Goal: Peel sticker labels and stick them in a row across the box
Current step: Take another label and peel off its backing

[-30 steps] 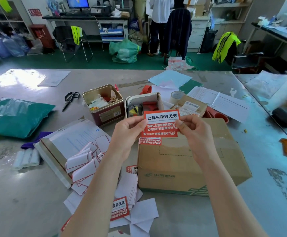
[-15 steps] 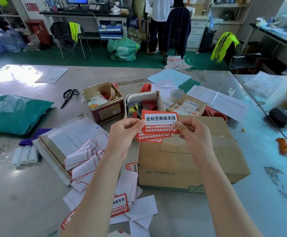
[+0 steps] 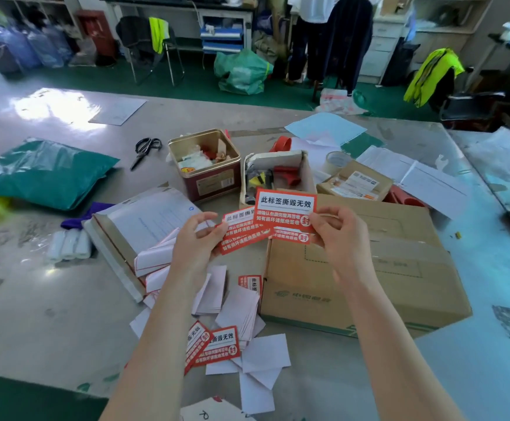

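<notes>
hands (image 3: 267, 235) pinching red labels (image 3: 285, 209) over box (image 3: 369, 268) — tin (image 3: 205, 165), scissors (image 3: 145, 150) behind

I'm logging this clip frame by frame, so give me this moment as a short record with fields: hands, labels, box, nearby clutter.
left hand: pinches a tilted red label
right hand: pinches an upright red label
box: cardboard, taped shut, one label on its near left corner
table: loose white backing papers, spare red labels
behind: open tin, scissors

Green floor (image 3: 101, 79) stretches behind the grey counter (image 3: 50, 299); beyond it stand a desk (image 3: 180, 4), a folding chair (image 3: 144, 47) and white drawers (image 3: 390, 41).
</notes>
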Tool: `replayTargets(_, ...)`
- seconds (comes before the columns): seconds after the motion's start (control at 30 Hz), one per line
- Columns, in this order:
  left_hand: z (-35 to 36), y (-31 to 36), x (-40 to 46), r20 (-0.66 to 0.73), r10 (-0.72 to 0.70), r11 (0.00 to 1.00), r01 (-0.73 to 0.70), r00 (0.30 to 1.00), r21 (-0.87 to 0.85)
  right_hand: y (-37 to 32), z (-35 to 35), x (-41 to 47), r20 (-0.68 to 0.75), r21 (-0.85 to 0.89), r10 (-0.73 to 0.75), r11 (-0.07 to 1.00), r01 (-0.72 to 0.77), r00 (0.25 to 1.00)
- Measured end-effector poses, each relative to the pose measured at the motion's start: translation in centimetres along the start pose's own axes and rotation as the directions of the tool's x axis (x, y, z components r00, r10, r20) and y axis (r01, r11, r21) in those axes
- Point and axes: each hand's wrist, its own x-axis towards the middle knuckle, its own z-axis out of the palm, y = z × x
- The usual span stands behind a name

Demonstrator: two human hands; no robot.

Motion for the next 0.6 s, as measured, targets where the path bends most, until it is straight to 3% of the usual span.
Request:
replayTargets(0.1,-2.4,-2.7,0.8,-0.007,-0.058,0.998,0.058,0.998,0.036,0.5,2.2,-0.2,0.081,-0.040,-0.014,0.999,0.017,0.997)
replayTargets(0.23,-4.5,-6.9,1.3,0.005,-0.129,0.955,0.123,0.992,0.271,1.6,4.8,-0.6,0.237,-0.181,-0.004,0.982,0.048,0.971)
replayTargets(0.37,-5.9,-10.9,1.7,-0.001,-0.122,0.786,0.097,0.993,0.611,2.7,7.2,-1.3,0.347,-0.277,0.059,0.960,0.042,0.936)
replayTargets(0.6,-6.8,-13.9,1.7,-0.034,-0.146,0.629,0.119,0.989,0.768,3.0,9.1,-2.4,0.421,-0.355,0.076,0.931,0.087,0.904)
